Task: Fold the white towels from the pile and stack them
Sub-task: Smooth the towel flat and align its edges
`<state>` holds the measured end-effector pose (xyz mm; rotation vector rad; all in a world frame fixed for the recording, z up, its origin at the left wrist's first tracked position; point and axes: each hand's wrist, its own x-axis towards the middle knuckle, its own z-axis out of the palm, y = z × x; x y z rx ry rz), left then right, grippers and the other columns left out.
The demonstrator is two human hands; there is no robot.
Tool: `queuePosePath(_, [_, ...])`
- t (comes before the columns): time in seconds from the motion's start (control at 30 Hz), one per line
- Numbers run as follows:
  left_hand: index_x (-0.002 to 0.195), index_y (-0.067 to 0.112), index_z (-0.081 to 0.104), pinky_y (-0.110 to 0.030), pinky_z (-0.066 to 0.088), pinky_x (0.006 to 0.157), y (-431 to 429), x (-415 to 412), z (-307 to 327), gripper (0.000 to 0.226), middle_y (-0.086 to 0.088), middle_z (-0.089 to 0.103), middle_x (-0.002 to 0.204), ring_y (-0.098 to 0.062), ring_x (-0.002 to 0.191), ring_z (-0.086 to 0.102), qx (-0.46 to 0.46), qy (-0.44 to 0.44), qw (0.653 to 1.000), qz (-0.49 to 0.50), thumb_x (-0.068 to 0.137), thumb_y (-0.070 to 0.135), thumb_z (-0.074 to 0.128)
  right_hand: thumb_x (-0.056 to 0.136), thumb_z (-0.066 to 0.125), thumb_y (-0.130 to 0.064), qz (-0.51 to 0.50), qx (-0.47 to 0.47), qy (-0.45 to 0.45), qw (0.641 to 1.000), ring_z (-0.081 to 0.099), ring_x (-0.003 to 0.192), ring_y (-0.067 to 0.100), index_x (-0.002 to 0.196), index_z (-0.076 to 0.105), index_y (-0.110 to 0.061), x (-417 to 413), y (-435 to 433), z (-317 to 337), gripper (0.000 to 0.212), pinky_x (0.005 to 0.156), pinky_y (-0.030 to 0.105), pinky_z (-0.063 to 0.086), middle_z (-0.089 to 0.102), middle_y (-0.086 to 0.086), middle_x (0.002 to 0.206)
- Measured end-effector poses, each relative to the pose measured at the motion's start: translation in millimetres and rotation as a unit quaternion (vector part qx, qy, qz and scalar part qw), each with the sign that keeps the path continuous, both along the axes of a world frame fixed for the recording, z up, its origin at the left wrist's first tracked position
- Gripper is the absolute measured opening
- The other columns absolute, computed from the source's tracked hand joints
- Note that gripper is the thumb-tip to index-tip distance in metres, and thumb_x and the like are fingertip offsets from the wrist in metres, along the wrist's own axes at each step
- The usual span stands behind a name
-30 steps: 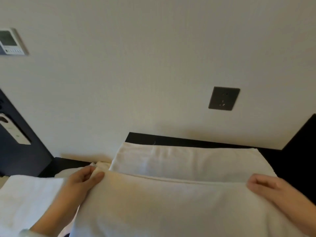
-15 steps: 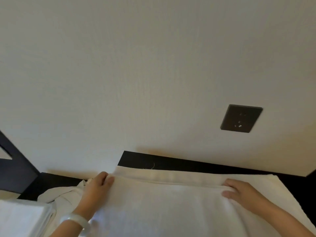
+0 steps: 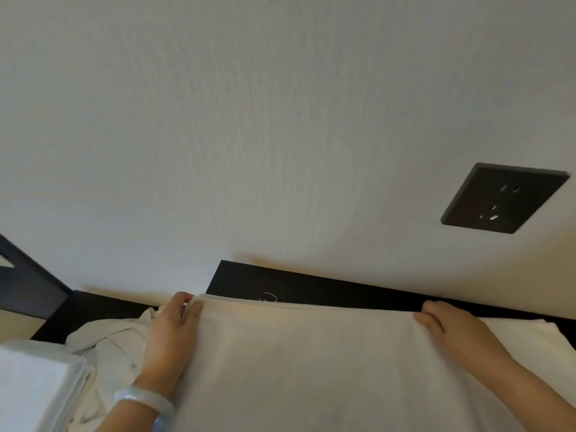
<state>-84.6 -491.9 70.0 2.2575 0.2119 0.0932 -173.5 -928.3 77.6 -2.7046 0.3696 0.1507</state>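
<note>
A white towel (image 3: 311,363) lies spread flat across the dark table, filling the lower middle of the head view. My left hand (image 3: 171,335) pinches its far left corner, thumb and fingers closed on the edge. My right hand (image 3: 452,332) grips the far right corner the same way. The folded-over far edge reaches almost to the far edge of the layer beneath, close to the wall. A crumpled pile of white towels (image 3: 106,347) lies to the left of my left hand. A folded white stack (image 3: 34,381) sits at the lower left.
The dark table (image 3: 311,291) ends at a cream wall just behind the towel. A dark wall socket (image 3: 501,198) is at the upper right. A dark slanted panel (image 3: 25,294) stands at the left. A pale bangle (image 3: 146,400) is on my left wrist.
Both hands have carried the towel's near edge away from me, over the lower layer, up to the far edge by the wall. The view has tilted upward.
</note>
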Motion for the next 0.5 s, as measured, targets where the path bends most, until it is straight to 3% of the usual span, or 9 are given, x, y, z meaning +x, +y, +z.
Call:
queuePosePath(0.1, [0.085,0.029,0.056,-0.035,0.042,0.063,0.6,2.5,7.2,0.014,0.003,0.063,0.078,-0.018,0.077,0.056,-0.006,0.002,1.000,-0.002,0.099,0.029,0.051,0.102,0.045,-0.035,-0.018,0.024,-0.011,0.999,0.056,0.070,0.013,0.074,0.050,-0.018,-2.2,-0.9,3.1,0.033,0.067,0.030,0.043,0.058,-0.003,0.074])
queuePosePath(0.2, [0.082,0.030,0.053,-0.028,0.039,0.056,1.5,9.7,12.6,0.017,0.003,0.062,0.075,-0.015,0.071,0.056,0.015,-0.010,1.000,0.004,0.099,0.032,0.050,0.102,0.045,-0.033,-0.040,0.066,-0.038,0.996,0.059,0.072,0.017,0.074,0.052,-0.014,-3.4,-5.0,6.9,0.035,0.070,0.032,0.044,0.060,0.001,0.073])
queuePosePath(0.3, [0.087,0.024,0.052,-0.032,0.037,0.056,-3.1,12.5,3.5,0.016,-0.003,0.059,0.069,-0.019,0.068,0.053,0.060,0.010,0.998,0.014,0.101,0.032,0.047,0.104,0.037,-0.036,-0.022,-0.038,-0.019,0.999,0.052,0.071,0.012,0.073,0.045,-0.022,-0.7,5.4,1.6,0.035,0.063,0.033,0.039,0.050,-0.005,0.076])
queuePosePath(0.4, [0.096,0.031,0.045,-0.036,0.039,0.063,-10.4,12.5,-4.4,0.009,-0.005,0.057,0.074,-0.027,0.074,0.051,0.137,0.032,0.990,0.026,0.101,0.037,0.040,0.105,0.029,-0.039,-0.028,-0.120,-0.014,0.992,0.046,0.075,0.011,0.076,0.038,-0.028,1.8,16.3,-7.3,0.032,0.062,0.033,0.034,0.041,-0.011,0.080])
queuePosePath(0.5, [0.102,0.031,0.046,-0.037,0.045,0.065,-10.4,12.6,-3.9,0.013,-0.007,0.059,0.078,-0.030,0.080,0.054,0.136,0.035,0.990,0.025,0.102,0.040,0.037,0.107,0.026,-0.035,-0.034,-0.158,0.007,0.987,0.048,0.086,0.010,0.079,0.036,-0.030,3.2,21.8,-4.7,0.030,0.065,0.029,0.032,0.039,-0.013,0.084])
